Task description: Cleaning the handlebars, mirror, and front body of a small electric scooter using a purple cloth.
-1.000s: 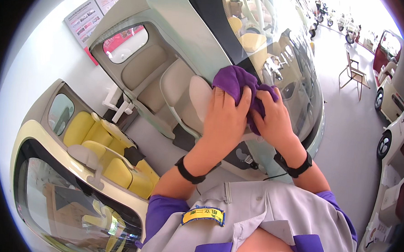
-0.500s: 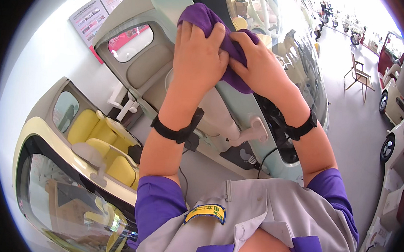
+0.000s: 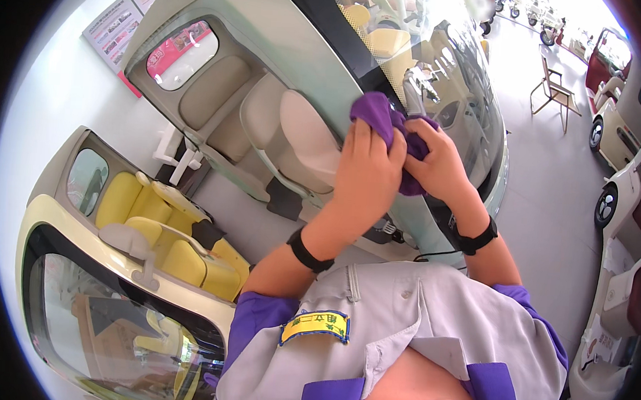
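A bunched purple cloth (image 3: 374, 110) lies between my two hands, in front of the pale green vehicle's pillar (image 3: 300, 43) beside its windshield. My left hand (image 3: 370, 159) is closed over the cloth's left part, fingers pointing up. Around its right part, my right hand (image 3: 438, 159) is curled, thumb toward the left hand. Both hands are close together at the lower end of the pillar; whether the cloth touches the surface is hidden behind them. The curved clear windshield (image 3: 450, 69) rises just right of the hands, with the vehicle's beige seats (image 3: 263, 117) showing on the left.
At left stands a cream vehicle with yellow seats (image 3: 183, 265) and a dark-framed windshield (image 3: 89, 318). Another cream vehicle (image 3: 615, 244) lines the right edge. A folding chair (image 3: 554, 89) stands on the grey floor (image 3: 528, 182). Posters (image 3: 115, 33) hang on the white wall.
Both hands have come down and right with the cloth, nearer to my body. The cloth is more bunched up. More of the green vehicle's pillar and windshield shows.
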A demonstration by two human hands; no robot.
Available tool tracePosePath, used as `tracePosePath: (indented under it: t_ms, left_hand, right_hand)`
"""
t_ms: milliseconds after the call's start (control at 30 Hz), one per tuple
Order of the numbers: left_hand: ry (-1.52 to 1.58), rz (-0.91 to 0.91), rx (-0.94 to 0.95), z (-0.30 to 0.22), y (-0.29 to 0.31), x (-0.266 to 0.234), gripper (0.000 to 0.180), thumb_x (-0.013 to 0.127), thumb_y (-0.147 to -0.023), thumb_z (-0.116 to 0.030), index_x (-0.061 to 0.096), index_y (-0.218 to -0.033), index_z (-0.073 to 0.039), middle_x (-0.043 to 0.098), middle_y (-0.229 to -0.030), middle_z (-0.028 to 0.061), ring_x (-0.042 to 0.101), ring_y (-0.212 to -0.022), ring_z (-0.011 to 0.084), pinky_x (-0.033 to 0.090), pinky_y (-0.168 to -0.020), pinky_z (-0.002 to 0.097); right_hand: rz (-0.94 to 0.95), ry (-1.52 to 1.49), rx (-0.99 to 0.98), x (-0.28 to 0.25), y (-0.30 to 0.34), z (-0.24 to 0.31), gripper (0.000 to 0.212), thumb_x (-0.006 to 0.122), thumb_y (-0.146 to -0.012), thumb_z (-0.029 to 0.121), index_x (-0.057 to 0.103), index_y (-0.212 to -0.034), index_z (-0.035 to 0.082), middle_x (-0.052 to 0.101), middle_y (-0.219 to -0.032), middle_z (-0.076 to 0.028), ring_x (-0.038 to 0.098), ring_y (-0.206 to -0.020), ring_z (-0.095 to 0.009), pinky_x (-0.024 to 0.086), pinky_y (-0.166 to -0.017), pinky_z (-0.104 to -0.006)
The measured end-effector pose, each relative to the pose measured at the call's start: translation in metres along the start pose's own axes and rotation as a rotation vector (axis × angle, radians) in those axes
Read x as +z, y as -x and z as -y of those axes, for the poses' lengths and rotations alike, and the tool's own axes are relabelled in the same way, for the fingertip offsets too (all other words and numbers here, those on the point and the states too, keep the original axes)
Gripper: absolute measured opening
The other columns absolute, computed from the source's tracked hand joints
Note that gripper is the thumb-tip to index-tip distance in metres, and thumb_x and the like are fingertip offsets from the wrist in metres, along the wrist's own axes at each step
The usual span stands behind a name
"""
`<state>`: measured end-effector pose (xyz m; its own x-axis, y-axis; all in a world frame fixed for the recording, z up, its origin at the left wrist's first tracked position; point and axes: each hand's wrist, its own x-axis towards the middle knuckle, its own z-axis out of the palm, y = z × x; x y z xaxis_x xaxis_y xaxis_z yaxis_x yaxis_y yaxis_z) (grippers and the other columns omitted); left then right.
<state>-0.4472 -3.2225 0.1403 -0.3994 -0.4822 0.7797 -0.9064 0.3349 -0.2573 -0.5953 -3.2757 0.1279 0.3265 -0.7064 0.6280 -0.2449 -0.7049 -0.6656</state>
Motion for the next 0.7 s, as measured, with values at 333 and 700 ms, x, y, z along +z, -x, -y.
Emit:
tracePosePath:
  t_ms: [333, 700]
  left_hand:
    - [-0.008, -0.04, -0.06, 0.029, -0.038, -0.025, 0.049, 0.06, -0.08, -0.014, 0.056, -0.125, 0.004, 0.055, -0.115, 0.0295, 0.049, -0.114, 0.0501, 0.038, -0.103, 0.0576]
    - [-0.032, 0.009, -0.043, -0.018, 0.001, 0.026, 0.054, 0.062, -0.079, -0.017, 0.055, -0.126, 0.008, 0.055, -0.121, 0.027, 0.05, -0.117, 0.047, 0.036, -0.106, 0.058]
  right_hand:
    - [-0.142, 0.249, -0.198, 0.003, -0.027, 0.018, 0.057, 0.072, -0.074, 0.01, 0.051, -0.127, 0.011, 0.045, -0.114, -0.023, 0.051, -0.108, -0.046, 0.047, -0.09, -0.0486]
    - [-0.248, 0.198, -0.172, 0.015, 0.017, -0.047, 0.051, 0.071, -0.072, 0.008, 0.06, -0.122, 0.016, 0.046, -0.12, -0.022, 0.054, -0.104, -0.043, 0.048, -0.089, -0.0459]
